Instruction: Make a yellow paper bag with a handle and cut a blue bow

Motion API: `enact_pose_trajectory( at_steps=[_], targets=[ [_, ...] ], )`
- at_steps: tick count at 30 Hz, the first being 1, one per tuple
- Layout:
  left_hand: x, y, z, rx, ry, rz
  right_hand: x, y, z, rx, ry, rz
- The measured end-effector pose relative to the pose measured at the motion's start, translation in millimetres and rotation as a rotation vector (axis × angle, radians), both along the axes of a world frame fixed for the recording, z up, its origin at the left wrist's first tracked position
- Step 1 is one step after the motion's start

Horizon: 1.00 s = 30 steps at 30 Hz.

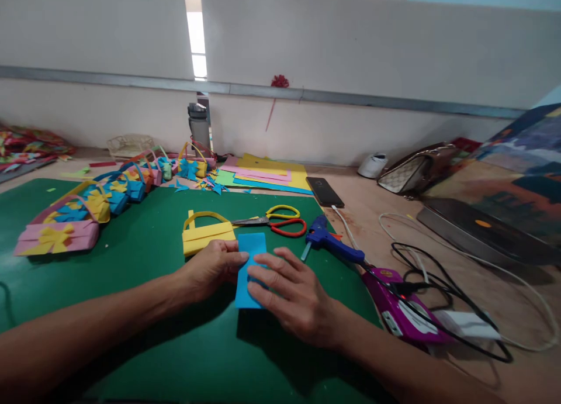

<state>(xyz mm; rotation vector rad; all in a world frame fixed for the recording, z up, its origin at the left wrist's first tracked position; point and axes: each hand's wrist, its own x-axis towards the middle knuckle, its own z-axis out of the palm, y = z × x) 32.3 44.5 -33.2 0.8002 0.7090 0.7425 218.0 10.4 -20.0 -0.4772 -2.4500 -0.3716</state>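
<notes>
A strip of blue paper (pixel 250 296) is held up over the green cutting mat (pixel 144 310). My left hand (pixel 214 263) pinches its left edge between thumb and fingers. Across the right side of the strip lie the fingers of my right hand (pixel 293 290), slightly spread and touching its face; its thumb is hidden. Just behind my left hand sits a small yellow paper basket (pixel 205 235) with a looped handle. Scissors (pixel 272 220) with yellow and red handles lie beyond the strip, and a blue glue gun (pixel 328 240) rests to their right.
Several finished paper baskets (pixel 65 237) stand in a row at left. Coloured paper sheets (pixel 272 173) and scraps lie at the back, beside a phone (pixel 325 192). On the right are a purple power strip (pixel 407 310), loose cables, a bag (pixel 414 167) and a dark case (pixel 482 234).
</notes>
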Motion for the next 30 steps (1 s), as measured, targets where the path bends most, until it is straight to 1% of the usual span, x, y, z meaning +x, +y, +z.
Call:
enact_pose_trajectory(
  at_steps=[3,6,9,12,14,15,19,21,25,28,30],
  targets=[
    [2,-5,-0.2,-0.033,-0.035,0.034,-4,-6,-1,-0.095,0.072,0.048],
    [5,-9,-1.5,-0.028,-0.045,0.036,-9,-10,-1,-0.279,0.190,0.016],
    [7,-13,-3.0,0.044,-0.036,0.056,-11,-13,2,-0.472,0.360,-0.059],
    [8,-19,-1.2,0.156,0.015,0.055,-12,-13,4,-0.570,0.541,-0.214],
    [8,-24,2.1,0.227,0.077,0.025,-11,-12,5,-0.588,0.623,-0.300],
    [8,-26,4.1,0.260,0.108,0.004,-11,-11,6,-0.600,0.641,-0.317],
    [8,-32,9.1,0.358,0.148,-0.069,-12,-9,6,-0.653,0.649,-0.302],
    [8,-34,8.9,0.369,0.139,-0.090,-13,-9,7,-0.635,0.652,-0.304],
    [6,-34,5.9,0.322,0.100,-0.111,-13,-9,8,-0.586,0.653,-0.320],
    [7,-35,4.8,0.343,0.111,-0.090,-12,-8,9,-0.578,0.650,-0.324],
    [8,-37,4.2,0.339,0.137,-0.043,-12,-7,9,-0.583,0.655,-0.325]
  ],
)
